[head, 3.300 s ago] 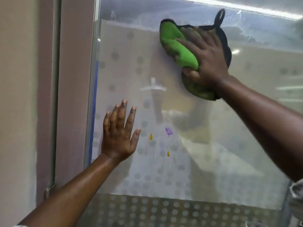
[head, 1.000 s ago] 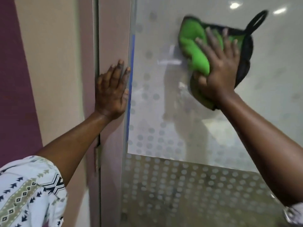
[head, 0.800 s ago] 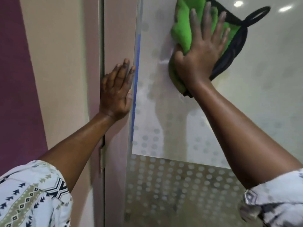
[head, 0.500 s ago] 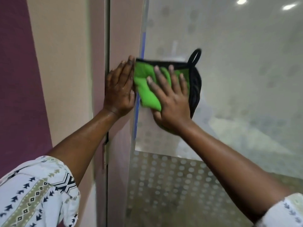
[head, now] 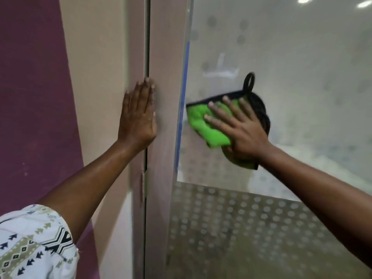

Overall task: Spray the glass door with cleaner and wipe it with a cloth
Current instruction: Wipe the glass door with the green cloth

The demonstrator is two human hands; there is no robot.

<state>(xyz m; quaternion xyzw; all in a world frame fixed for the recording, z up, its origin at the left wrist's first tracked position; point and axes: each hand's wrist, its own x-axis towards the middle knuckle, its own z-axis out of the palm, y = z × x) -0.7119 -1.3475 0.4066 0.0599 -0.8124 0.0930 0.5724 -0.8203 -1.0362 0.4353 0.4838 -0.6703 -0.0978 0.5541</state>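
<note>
Right hand [head: 241,135], fingers spread, presses a green cloth [head: 207,127] flat against the glass door [head: 302,97] at centre frame. Left hand [head: 138,117], fingers straight, rests flat on the beige door frame [head: 165,57], centre left.

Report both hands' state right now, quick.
Left hand: open, flat on the frame, holding nothing.
Right hand: open, fingers spread, pressing the cloth against the glass.

Clearance on glass door [head: 306,81]: open above and right of cloth [head: 203,127].
Blocked leftward by frame [head: 166,47], just beside cloth, with left hand [head: 137,117] flat at its outer seam.
</note>
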